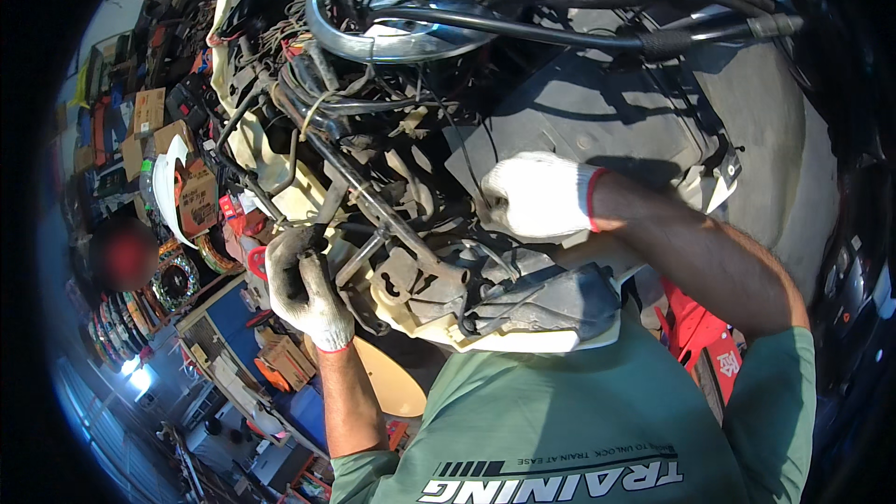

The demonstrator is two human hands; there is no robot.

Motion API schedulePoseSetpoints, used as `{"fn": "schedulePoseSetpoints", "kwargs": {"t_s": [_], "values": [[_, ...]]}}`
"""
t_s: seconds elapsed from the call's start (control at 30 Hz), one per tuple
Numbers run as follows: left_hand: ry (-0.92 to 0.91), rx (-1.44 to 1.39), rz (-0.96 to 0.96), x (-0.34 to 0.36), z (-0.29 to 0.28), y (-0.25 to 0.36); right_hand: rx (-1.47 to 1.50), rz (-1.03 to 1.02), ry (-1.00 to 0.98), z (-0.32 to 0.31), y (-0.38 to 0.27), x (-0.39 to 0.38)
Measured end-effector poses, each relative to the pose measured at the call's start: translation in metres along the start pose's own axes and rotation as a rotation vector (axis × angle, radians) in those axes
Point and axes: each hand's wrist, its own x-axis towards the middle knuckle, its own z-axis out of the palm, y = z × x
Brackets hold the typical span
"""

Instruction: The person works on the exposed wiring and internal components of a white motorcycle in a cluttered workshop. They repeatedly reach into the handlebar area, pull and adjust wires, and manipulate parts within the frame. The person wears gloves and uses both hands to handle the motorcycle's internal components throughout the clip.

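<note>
My left hand [304, 287], in a white knit glove with dark-stained fingers, is curled closed beside the left side of a partly stripped motorbike or scooter frame [373, 201]. A small red curved piece [257, 261] shows at its outer edge; I cannot tell if the hand grips it. My right hand [539, 194], in a cleaner white glove with a red cuff, has its fingers bent inward by a thin black cable [461, 135]. What lies in those fingers is hidden. Between the hands are a rusty metal tube [401, 238] and a grey-black plastic part [551, 303].
Chrome trim [401, 42] and thick black cables [560, 23] cross the top. A grey panel [597, 103] lies beyond my right hand. Cream body panels [271, 163] edge the frame. Cardboard boxes [198, 201] and shelves of parts fill the left; a red object [695, 327] stands at right.
</note>
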Motion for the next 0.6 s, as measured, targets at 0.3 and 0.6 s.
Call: {"fn": "schedulePoseSetpoints", "kwargs": {"t_s": [0.3, 0.6], "values": [[-0.059, 0.002, 0.078, 0.004, 0.001, 0.011, 0.006, -0.152, 0.358, -0.006, -0.001, -0.002], [-0.132, -0.030, 0.095, 0.007, -0.006, 0.009, -0.288, -0.217, 0.309, -0.024, -0.007, 0.055]]}}
